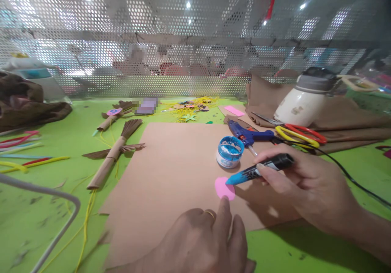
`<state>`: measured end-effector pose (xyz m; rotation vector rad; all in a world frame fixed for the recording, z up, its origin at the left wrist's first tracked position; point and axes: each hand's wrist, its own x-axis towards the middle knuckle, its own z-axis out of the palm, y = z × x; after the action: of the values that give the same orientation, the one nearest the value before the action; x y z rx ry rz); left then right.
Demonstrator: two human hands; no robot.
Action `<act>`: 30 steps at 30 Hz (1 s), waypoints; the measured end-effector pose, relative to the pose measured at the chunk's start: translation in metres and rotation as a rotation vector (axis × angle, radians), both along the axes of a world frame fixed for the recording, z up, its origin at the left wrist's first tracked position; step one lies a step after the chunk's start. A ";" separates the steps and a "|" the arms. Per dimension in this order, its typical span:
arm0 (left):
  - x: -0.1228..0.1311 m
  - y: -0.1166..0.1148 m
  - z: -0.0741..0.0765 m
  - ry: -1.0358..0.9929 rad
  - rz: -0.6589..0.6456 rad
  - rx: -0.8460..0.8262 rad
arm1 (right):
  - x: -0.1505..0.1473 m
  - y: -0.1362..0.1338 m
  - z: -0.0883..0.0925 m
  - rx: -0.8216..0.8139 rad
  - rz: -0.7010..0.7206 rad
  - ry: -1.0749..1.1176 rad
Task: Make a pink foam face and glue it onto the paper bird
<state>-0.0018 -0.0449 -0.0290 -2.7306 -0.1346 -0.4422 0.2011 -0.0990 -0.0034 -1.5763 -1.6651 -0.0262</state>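
Note:
A small pink paper piece (224,188) lies on a large brown paper sheet (171,175). My left hand (203,240), wearing a ring, presses one fingertip on the pink piece's near edge. My right hand (305,183) is closed round a blue-tipped black marker (259,170), whose tip touches the pink piece. A small open blue jar (229,152) stands just behind the pink piece.
A blue glue gun (249,135), red and yellow scissors (301,134) and a white bottle (305,98) lie at the right, on and beside folded brown fabric. Rolled paper shapes (114,151) and coloured sticks (27,159) lie at the left on the green table. Perforated mesh stands behind.

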 end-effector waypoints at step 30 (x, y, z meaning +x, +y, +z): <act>0.001 0.000 0.000 -0.081 -0.013 -0.010 | 0.000 0.001 0.001 0.023 -0.008 0.023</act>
<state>-0.0012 -0.0445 -0.0295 -2.7253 -0.1411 -0.5571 0.2014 -0.0976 -0.0024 -1.5602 -1.6351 -0.0310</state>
